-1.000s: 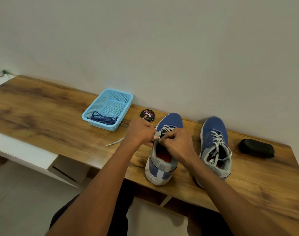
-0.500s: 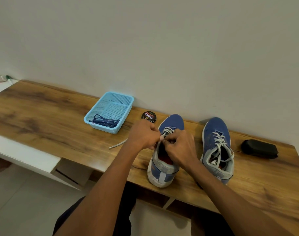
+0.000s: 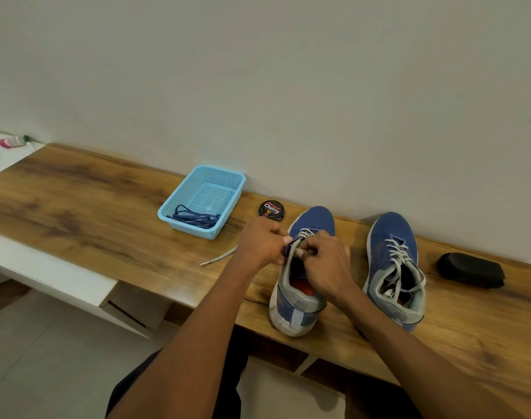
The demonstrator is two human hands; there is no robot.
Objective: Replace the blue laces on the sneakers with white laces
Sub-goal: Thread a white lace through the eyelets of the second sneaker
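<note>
both hands, left hand (image 3: 262,243) and right hand (image 3: 324,264), pinch the white lace (image 3: 303,234) on the near sneaker (image 3: 297,303) overhanging the table edge (image 3: 197,300).

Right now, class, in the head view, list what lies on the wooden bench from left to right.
blue basket → polish tin → sneaker being laced → finished sneaker → black brush

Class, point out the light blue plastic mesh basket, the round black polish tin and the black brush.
Light blue plastic mesh basket (image 3: 238,177): head view, far rim.
Round black polish tin (image 3: 272,211): head view, lid.
Black brush (image 3: 469,269): head view, top.
</note>
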